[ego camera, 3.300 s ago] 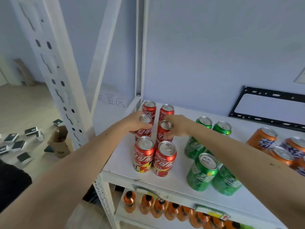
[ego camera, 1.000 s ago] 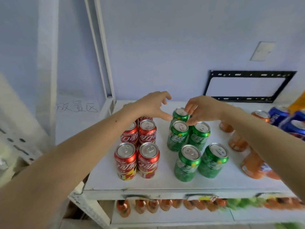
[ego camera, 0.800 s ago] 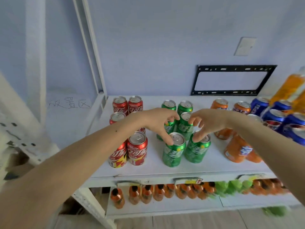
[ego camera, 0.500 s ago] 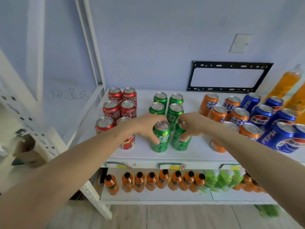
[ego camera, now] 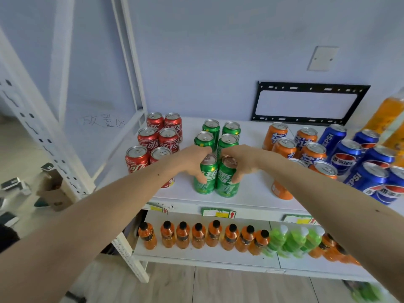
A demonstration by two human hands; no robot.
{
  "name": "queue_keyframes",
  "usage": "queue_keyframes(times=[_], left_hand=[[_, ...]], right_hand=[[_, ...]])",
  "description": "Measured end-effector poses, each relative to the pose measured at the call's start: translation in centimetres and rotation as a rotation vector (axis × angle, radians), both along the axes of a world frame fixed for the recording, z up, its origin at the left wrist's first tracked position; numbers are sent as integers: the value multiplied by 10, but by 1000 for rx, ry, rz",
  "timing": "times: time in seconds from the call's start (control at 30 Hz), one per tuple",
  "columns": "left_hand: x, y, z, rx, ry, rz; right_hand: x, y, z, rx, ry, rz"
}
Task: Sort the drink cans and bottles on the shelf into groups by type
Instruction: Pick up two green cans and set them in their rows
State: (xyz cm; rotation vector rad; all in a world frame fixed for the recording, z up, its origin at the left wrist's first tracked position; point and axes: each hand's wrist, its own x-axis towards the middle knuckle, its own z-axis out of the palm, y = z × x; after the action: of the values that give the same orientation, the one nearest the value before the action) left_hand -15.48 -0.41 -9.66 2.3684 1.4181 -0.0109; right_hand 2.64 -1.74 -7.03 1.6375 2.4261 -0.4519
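While your left hand (ego camera: 192,159) grips one front Sprite can (ego camera: 206,177), your right hand (ego camera: 241,160) grips its neighbour (ego camera: 227,179).
Coke cans (ego camera: 153,141) sit left, Fanta cans (ego camera: 284,145) right, and your forearms hide part of each group.

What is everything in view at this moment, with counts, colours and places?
red cans: six, red, upper shelf left, two columns
green cans: six, green, upper shelf middle, front two held
orange cans: at least six, orange, right of green
blue cans: at least six, blue, far right
orange bottles: eight in a row plus more at right, lower shelf
green bottles: about three, blurred, lower shelf right
large orange bottles: count unclear, upper right edge
shelf: one, white
black bracket: one, on wall
left hand: grips front left green can
right hand: grips front right green can
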Motion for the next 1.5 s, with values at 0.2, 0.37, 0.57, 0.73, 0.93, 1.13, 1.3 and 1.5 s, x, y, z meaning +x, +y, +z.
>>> queue_keyframes(times=[0.2,0.37,0.57,0.73,0.93,1.13,1.3,1.5], left_hand=[[3,4,1,-22,30,-3],[-4,19,19,-66,19,-44],[-22,71,66,-74,-194,32],[-11,98,39,16,77,-62],[-5,114,11,61,126,-122],[8,117,4,115,101,-85],[16,113,4,140,129,-86],[11,117,24,25,89,-72]], right_hand=[[3,5,-2,0,8,32],[15,12,14,-62,52,11],[34,58,42,140,244,-200],[13,75,14,90,83,-228],[9,92,-7,99,-1,-155],[22,102,-1,68,22,-9],[28,106,-4,49,25,20],[34,107,14,-43,1,43]])
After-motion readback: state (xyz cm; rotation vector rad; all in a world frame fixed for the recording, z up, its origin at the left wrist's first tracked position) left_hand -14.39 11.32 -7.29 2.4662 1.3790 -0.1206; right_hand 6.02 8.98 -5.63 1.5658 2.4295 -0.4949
